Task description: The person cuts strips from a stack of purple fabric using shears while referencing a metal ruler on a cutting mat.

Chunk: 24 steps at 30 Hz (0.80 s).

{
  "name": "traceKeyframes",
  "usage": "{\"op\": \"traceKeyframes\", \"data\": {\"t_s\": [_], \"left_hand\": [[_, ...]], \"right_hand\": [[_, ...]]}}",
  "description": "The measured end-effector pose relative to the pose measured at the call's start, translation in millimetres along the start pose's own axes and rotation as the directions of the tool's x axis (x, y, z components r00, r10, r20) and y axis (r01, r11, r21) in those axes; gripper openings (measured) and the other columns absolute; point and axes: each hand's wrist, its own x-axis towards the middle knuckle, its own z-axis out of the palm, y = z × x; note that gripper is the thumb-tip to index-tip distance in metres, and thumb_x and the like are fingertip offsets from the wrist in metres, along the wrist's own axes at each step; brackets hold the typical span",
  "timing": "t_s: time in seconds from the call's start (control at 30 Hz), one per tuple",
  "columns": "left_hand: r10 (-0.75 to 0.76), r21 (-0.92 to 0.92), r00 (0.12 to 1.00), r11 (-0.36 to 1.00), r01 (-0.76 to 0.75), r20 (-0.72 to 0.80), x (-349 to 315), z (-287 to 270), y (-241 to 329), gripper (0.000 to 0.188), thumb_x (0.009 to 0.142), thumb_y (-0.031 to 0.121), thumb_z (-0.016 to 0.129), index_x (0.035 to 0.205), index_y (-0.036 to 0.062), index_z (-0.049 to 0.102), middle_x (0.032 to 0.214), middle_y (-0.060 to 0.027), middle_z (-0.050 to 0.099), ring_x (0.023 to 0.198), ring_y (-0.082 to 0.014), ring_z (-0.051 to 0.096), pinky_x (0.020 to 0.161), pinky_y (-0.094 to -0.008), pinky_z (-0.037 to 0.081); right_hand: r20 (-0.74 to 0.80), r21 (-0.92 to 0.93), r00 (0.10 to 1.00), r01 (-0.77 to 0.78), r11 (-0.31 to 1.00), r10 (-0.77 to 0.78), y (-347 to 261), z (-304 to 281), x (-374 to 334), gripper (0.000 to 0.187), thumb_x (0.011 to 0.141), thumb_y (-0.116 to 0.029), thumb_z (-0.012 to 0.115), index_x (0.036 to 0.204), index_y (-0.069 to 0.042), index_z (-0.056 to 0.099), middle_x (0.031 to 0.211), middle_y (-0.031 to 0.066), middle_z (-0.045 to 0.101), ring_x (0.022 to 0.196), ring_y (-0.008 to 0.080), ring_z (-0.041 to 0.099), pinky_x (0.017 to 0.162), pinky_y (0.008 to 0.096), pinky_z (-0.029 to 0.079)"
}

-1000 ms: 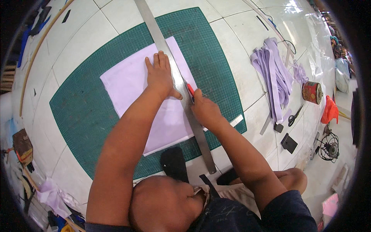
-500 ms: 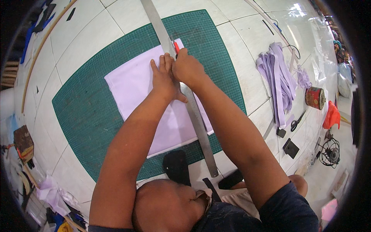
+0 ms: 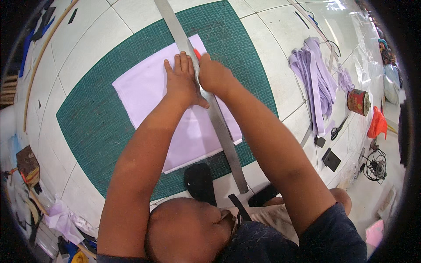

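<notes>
Left hand [image 3: 180, 85], fingers spread, presses the metal ruler [image 3: 220, 131] over lilac fabric [image 3: 144, 90], while the right hand [image 3: 215, 79], grip closed round a red cutter [image 3: 197, 53], could (if the ruler slips) nick those fingers.

Left hand [image 3: 180, 85] flat, thumb [image 3: 201, 102] splayed (palm down); right hand [image 3: 214, 78] curled just beside, both arms [image 3: 272, 140] extended.

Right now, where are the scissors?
In the head view, the black scissors lie on the floor at right, between the red tin and a small black block.
</notes>
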Motion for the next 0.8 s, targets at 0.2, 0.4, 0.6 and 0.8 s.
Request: {"op": "traceKeyframes", "data": {"t_s": [0.2, 0.4, 0.6, 0.8], "left_hand": [[-0.002, -0.050, 1.000, 0.999, 0.001, -0.020, -0.5, 0.3, -2.3, 0.156, 0.044, 0.077, 0.082, 0.153, -0.0116, 0.014, 0.162, -0.0293, 0.011, 0.153, -0.0402, 0.012, 0.119, -0.0630, 0.013], [-0.007, -0.047, 0.999, 0.999, 0.006, -0.031, -3.6, 1.9, -6.9, 0.158, 0.042, 0.078, 0.082, 0.153, -0.0119, 0.014, 0.163, -0.0285, 0.013, 0.152, -0.0404, 0.014, 0.118, -0.0634, 0.013], [-0.022, -0.041, 0.999, 0.999, 0.020, -0.047, -1.1, 0.6, -4.9, 0.154, 0.045, 0.079, 0.081, 0.156, -0.0060, 0.017, 0.164, -0.0241, 0.014, 0.153, -0.0389, 0.012, 0.117, -0.0644, 0.013], [0.001, -0.071, 0.999, 0.997, -0.005, -0.051, -3.5, 4.7, -6.3, 0.152, 0.045, 0.078, 0.082, 0.157, -0.0006, 0.017, 0.163, -0.0236, 0.014, 0.153, -0.0388, 0.009, 0.117, -0.0639, 0.013]], "right_hand": [[0.121, -0.079, 0.987, -0.093, 0.993, 0.102, 44.7, 17.7, -98.7, 0.020, 0.095, -0.014, 0.046, 0.109, -0.001, 0.043, 0.098, 0.0325, 0.067, 0.093, 0.0496, 0.066, 0.084, 0.0565, 0.051], [0.123, -0.104, 0.983, -0.123, 0.987, 0.135, 19.6, -14.5, -108.6, 0.023, 0.095, -0.016, 0.047, 0.110, 0.000, 0.042, 0.095, 0.0322, 0.067, 0.090, 0.0494, 0.067, 0.082, 0.0578, 0.051], [-0.074, 0.021, 0.997, -0.030, 0.999, 0.031, -3.4, -6.0, -28.4, 0.033, 0.093, -0.026, 0.052, 0.109, 0.001, 0.040, 0.092, 0.0341, 0.066, 0.089, 0.0525, 0.065, 0.081, 0.0580, 0.051], [-0.095, 0.100, 0.994, -0.043, 0.994, 0.052, -27.5, 3.6, 8.8, 0.038, 0.095, -0.030, 0.050, 0.111, 0.004, 0.044, 0.100, 0.0347, 0.067, 0.097, 0.0502, 0.066, 0.087, 0.0551, 0.052]]}}
